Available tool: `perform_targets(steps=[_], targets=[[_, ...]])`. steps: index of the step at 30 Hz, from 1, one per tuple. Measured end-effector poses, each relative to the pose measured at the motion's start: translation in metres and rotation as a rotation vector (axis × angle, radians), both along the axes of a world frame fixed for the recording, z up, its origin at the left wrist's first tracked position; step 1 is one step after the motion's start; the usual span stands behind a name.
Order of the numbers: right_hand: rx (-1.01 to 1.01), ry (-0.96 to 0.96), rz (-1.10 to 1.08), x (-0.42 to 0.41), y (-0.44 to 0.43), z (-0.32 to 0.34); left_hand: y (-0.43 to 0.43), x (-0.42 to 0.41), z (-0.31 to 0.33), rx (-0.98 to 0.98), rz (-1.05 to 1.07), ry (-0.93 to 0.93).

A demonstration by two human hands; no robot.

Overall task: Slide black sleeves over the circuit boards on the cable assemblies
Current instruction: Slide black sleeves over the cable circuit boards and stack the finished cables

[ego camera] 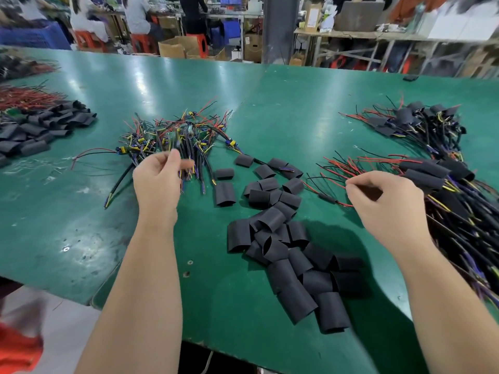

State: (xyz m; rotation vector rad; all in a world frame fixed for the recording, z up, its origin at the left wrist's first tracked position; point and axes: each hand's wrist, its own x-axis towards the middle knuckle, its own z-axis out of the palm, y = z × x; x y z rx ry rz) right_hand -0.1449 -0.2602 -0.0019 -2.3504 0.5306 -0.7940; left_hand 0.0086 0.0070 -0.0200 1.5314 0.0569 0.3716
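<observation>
A tangle of bare cable assemblies [186, 133], with small green circuit boards and red, black and yellow wires, lies left of centre on the green table [67, 225]. My left hand [158, 182] reaches into its near edge, thumb and fingers pinching one of the cables. Loose black sleeves [291, 265] are scattered in the middle, between my two arms. On the right is a heap of assemblies with sleeves on them [432, 171]. My right hand [383, 203] hovers at that heap's red wire ends, its fingers loosely curled, with nothing plainly in them.
A second sleeved bundle [405, 120] lies farther back on the right. At the far left are more black sleeves [40, 125] and red wires [24, 98]. The table's near edge runs just below my forearms. People sit at benches behind.
</observation>
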Motion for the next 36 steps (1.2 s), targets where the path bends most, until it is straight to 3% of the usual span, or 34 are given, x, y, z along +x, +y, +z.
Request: perform_targets(steps=[2,4,9,15,18,27,29,32,36], targets=[[0.032,-0.009,0.012,0.001,0.003,-0.001,-0.001,-0.003,0.007,-0.301,-0.207,-0.104],[0.027,-0.014,0.032,0.002,0.005,-0.002,-0.003,-0.008,0.010,-0.431,-0.380,-0.124],[0.184,-0.004,0.094,0.004,0.005,-0.006,-0.014,-0.017,0.009,-0.173,-0.554,-0.102],[0.919,-0.052,0.438,0.008,0.020,-0.010,-0.022,-0.025,0.003,0.101,-0.812,-0.095],[1.204,-0.173,0.475,0.010,0.022,-0.009,-0.026,-0.029,0.003,0.206,-0.869,-0.080],[1.360,-0.328,0.513,0.011,0.019,-0.002,-0.034,-0.039,0.002,0.399,-0.966,-0.039],[1.373,-0.365,0.434,0.012,0.017,-0.003,-0.038,-0.040,0.002,0.445,-0.942,-0.015],[1.401,-0.384,0.356,0.013,0.012,-0.004,-0.047,-0.027,0.003,0.578,-0.650,-0.078],[1.408,-0.381,0.331,0.014,0.007,-0.005,-0.066,0.003,-0.001,1.119,-0.373,-0.175]])
